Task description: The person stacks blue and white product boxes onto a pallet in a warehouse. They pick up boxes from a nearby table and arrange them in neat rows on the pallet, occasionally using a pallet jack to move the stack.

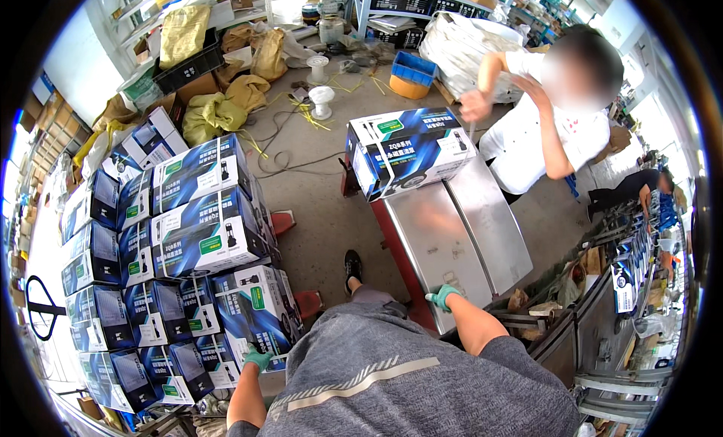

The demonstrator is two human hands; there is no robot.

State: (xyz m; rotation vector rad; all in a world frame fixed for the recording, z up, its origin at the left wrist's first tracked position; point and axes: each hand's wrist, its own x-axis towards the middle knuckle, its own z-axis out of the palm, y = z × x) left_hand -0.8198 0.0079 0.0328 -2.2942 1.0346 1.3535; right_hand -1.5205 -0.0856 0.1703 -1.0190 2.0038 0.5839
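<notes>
Both my hands wear green gloves. My left hand (pixel 258 358) rests against the lower end of a blue-and-white printed carton (pixel 260 305) in the stack on my left, its fingers laid on the cardboard. Off to the right, my right hand (pixel 443 297) lies on the near edge of a shiny metal-topped bench (pixel 429 249), thumb and fingers apart. Another blue-and-white carton (pixel 410 152) with straps sits at the bench's far end, out of reach of both hands. A person in a white shirt (pixel 520 147) stands beside it with arms raised.
Many like cartons (pixel 113 309) are piled on my left, near a red pallet-truck part (pixel 307 303). Cables and yellow strapping lie on the floor around white spools (pixel 321 102). A blue bin (pixel 414 68) stands beyond. Another person (pixel 640 192) bends over at the far right.
</notes>
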